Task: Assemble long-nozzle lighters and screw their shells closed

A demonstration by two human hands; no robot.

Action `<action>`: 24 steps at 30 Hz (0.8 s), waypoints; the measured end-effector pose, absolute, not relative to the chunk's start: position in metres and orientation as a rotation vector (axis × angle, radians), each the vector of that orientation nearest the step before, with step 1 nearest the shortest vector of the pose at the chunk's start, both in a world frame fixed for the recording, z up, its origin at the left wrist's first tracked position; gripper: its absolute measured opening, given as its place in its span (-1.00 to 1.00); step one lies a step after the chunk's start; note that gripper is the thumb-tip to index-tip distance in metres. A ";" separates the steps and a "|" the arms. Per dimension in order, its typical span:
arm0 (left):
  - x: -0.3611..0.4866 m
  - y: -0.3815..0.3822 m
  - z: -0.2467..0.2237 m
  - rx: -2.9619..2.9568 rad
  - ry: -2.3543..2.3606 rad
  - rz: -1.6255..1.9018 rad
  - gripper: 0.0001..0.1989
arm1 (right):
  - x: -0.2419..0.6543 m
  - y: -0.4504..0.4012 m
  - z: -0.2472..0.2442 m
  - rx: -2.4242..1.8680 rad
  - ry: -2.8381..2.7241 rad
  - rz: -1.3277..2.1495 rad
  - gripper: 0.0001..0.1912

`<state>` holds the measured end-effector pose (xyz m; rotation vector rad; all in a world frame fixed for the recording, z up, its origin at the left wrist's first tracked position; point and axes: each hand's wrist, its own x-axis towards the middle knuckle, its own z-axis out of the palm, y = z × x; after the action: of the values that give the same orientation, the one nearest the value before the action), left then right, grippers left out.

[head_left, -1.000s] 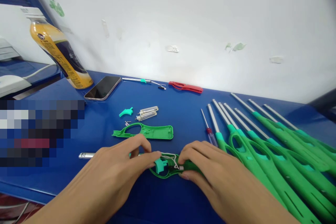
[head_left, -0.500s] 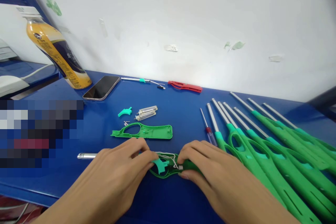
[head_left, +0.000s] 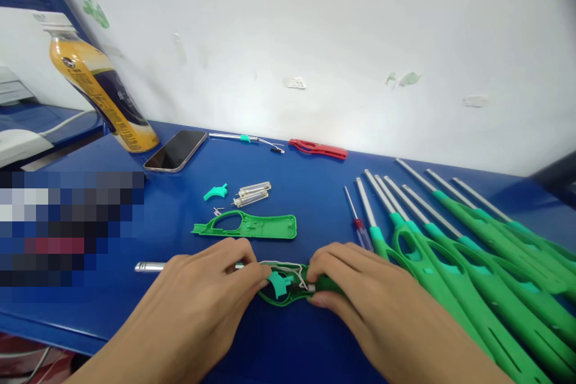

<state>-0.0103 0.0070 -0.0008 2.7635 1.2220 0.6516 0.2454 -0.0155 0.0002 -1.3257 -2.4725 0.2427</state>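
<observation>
Under my hands lies an opened gas lighter, its green handle half [head_left: 293, 299] facing up with white wires [head_left: 300, 275] inside. Its metal tube [head_left: 149, 267] sticks out to the left. My left hand [head_left: 211, 294] is closed, thumb and finger pinching the teal trigger [head_left: 279, 284] over the handle's loop. My right hand [head_left: 360, 288] grips the handle's right part, fingertips by a small metal end of the wiring; its palm hides the rest. Beyond them lies the other green handle half [head_left: 270, 227], inner side up.
Behind are a spare teal trigger [head_left: 216, 191], clear fuel tanks [head_left: 251, 194], small screws [head_left: 218, 212], a tube with wires [head_left: 234, 137], a red handle half [head_left: 317, 149], a phone [head_left: 176, 151] and a bottle [head_left: 105, 87]. At right lie a screwdriver [head_left: 359, 223] and several green lighters [head_left: 477, 276].
The teal trigger sits slightly further right over the handle, with my left fingertips still at it. My right hand keeps its grip. The whole view has shifted a little.
</observation>
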 end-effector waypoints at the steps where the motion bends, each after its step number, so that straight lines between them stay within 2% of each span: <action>1: -0.010 0.007 -0.002 2.778 1.216 0.655 -0.65 | 0.245 -0.015 0.000 -1.329 -2.477 0.247 -0.77; 18: -0.003 0.006 -0.007 2.713 1.089 0.729 -0.66 | 0.249 -0.015 -0.005 -1.243 -2.480 0.120 -0.74; 24: -0.004 0.007 -0.007 2.715 1.102 0.727 -0.66 | 0.248 -0.013 -0.001 -1.194 -2.446 0.053 -0.82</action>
<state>-0.0043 0.0073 -0.0073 2.7152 1.1019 0.7265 0.2478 -0.0134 -0.0009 -1.1938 -2.4459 0.0531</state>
